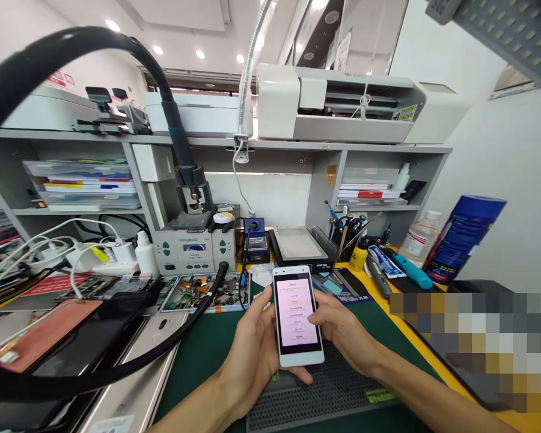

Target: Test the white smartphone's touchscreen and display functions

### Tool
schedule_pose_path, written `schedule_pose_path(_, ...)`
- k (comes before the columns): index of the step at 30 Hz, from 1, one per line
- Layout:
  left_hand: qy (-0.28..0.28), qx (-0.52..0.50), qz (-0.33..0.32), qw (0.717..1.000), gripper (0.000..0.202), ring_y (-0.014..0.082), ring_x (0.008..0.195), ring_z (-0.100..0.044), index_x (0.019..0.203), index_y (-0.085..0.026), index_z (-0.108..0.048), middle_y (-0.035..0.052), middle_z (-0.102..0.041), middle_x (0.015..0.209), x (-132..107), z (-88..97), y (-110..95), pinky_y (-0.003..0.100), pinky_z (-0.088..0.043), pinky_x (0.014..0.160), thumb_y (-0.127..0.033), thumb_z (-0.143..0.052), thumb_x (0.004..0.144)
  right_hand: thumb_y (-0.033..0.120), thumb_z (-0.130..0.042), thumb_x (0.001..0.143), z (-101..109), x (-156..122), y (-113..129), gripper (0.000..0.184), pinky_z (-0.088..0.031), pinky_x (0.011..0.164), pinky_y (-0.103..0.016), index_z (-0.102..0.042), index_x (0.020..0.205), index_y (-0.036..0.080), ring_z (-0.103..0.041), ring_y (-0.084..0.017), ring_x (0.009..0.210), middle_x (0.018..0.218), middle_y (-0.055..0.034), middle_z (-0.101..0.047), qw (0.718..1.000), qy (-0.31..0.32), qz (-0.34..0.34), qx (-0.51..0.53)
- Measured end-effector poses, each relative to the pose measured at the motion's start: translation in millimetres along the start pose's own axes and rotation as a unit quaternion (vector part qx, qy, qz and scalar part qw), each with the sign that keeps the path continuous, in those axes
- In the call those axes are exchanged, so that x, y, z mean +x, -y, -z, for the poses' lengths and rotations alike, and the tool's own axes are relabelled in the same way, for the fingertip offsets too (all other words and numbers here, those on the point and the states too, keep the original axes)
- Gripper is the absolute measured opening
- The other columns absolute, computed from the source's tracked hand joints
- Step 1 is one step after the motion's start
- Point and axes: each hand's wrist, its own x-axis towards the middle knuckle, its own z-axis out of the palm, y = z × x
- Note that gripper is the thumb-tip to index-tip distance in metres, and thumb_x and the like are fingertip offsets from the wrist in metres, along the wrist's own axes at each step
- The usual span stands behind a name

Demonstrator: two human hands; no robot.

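- Head view: the lines on the white phone's [299,359] screen are too small to read; its back is hidden.
- A pixelated patch [491,349] obscures the lower right; a black hose [180,343] crosses the stacked phones [130,376] and is cut off at the left edge.
- The phone is above a perforated mat [324,391], screen facing the wearer, long axis running away toward the shelf, top tipped slightly left.
- The left hand [252,346] is clamped on the phone: thumb along its left edge, fingers mostly concealed behind, 1 fingertip showing below the bottom edge.
- The right hand [345,328] has its thumb over the screen's right side; I cannot tell whether its fingers grip.
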Motion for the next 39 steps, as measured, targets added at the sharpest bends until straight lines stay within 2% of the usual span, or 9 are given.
schedule_pose_path(3,-0.010,-0.002,0.002,1.000,0.064,0.0270,0.083,-0.060,0.124,-0.015,-0.061,0.0132,-0.059,0.096,1.1,-2.5,-1.4,0.036,-0.056,0.055,-0.062,-0.036,0.090,0.016,-0.049,0.075,-2.8,-1.2,-5.4,0.043,-0.045,0.076,-0.034,-0.063,0.115,0.019,-0.059,-0.023,0.089,0.100,-0.0050,-0.069,0.999,-0.012,0.024,0.020)
schedule_pose_path(10,-0.010,-0.006,0.003,1.000,0.068,0.0295,0.087,-0.058,0.124,-0.011,-0.061,0.0151,-0.059,0.097,4.3,-5.4,-0.9,0.041,-0.056,0.059,-0.061,-0.026,0.093,0.017,-0.048,0.080,-6.4,-5.2,-12.5,0.033,-0.044,0.072,-0.031,-0.063,0.109,0.017,-0.057,-0.018,0.076,0.089,-0.0042,-0.068,0.999,-0.032,0.034,0.027)
schedule_pose_path(16,-0.035,-0.029,-0.002,0.999,0.059,0.0331,0.094,-0.058,0.128,-0.012,-0.057,0.0185,-0.060,0.108,5.2,-9.1,0.7,0.043,-0.056,0.058,-0.054,-0.034,0.094,0.021,-0.050,0.081,-8.5,-6.5,-12.0,0.025,-0.046,0.066,-0.029,-0.063,0.103,0.019,-0.058,-0.017,0.070,0.080,-0.0031,-0.066,0.998,-0.027,0.014,0.058)
schedule_pose_path(19,-0.026,-0.030,-0.002,0.999,0.060,0.0335,0.096,-0.058,0.130,-0.012,-0.056,0.0190,-0.060,0.111,5.7,-8.0,1.5,0.041,-0.056,0.058,-0.055,-0.034,0.094,0.021,-0.051,0.082,-9.0,-6.4,-12.0,0.026,-0.047,0.061,-0.027,-0.062,0.106,0.019,-0.059,-0.018,0.069,0.078,-0.0032,-0.065,0.997,-0.017,0.012,0.072)
schedule_pose_path(22,-0.018,-0.030,-0.005,0.999,0.060,0.0325,0.097,-0.058,0.131,-0.013,-0.055,0.0184,-0.060,0.112,6.0,-7.0,1.7,0.035,-0.054,0.055,-0.055,-0.034,0.094,0.021,-0.051,0.083,-8.9,-6.0,-11.9,0.031,-0.046,0.052,-0.025,-0.059,0.112,0.018,-0.058,-0.017,0.064,0.077,-0.0034,-0.063,0.996,-0.002,0.012,0.086)
schedule_pose_path(25,-0.028,-0.039,-0.003,0.999,0.057,0.0299,0.099,-0.058,0.130,-0.013,-0.057,0.0174,-0.062,0.112,5.9,-7.2,1.2,0.031,-0.054,0.060,-0.052,-0.037,0.094,0.021,-0.050,0.084,-8.3,-6.0,-11.8,0.036,-0.045,0.045,-0.024,-0.056,0.119,0.018,-0.056,-0.017,0.059,0.078,-0.0035,-0.062,0.995,0.013,0.007,0.102)
schedule_pose_path(28,-0.045,-0.047,-0.003,0.998,0.054,0.0286,0.101,-0.058,0.128,-0.012,-0.058,0.0166,-0.062,0.112,5.8,-8.1,1.2,0.031,-0.054,0.066,-0.049,-0.041,0.094,0.017,-0.049,0.085,-7.3,-6.7,-11.3,0.036,-0.047,0.049,-0.024,-0.055,0.120,0.018,-0.057,-0.015,0.062,0.080,-0.0031,-0.063,0.994,0.015,0.004,0.104)
schedule_pose_path(33,-0.066,-0.048,-0.002,0.997,0.051,0.0288,0.101,-0.057,0.126,-0.012,-0.060,0.0159,-0.062,0.112,6.5,-9.0,2.5,0.032,-0.054,0.067,-0.048,-0.043,0.093,0.015,-0.050,0.085,-6.8,-7.5,-8.8,0.029,-0.048,0.056,-0.023,-0.058,0.112,0.020,-0.058,-0.013,0.066,0.084,-0.0017,-0.063,0.996,0.001,0.003,0.087)
schedule_pose_path(39,-0.065,-0.045,0.002,0.997,0.046,0.0294,0.101,-0.057,0.124,-0.011,-0.060,0.0164,-0.061,0.115,7.2,-7.2,3.6,0.032,-0.055,0.063,-0.041,-0.043,0.093,0.019,-0.051,0.085,-7.8,-5.8,-8.0,0.027,-0.047,0.049,-0.023,-0.058,0.111,0.018,-0.057,-0.015,0.062,0.079,-0.0023,-0.063,0.997,0.001,-0.014,0.080)
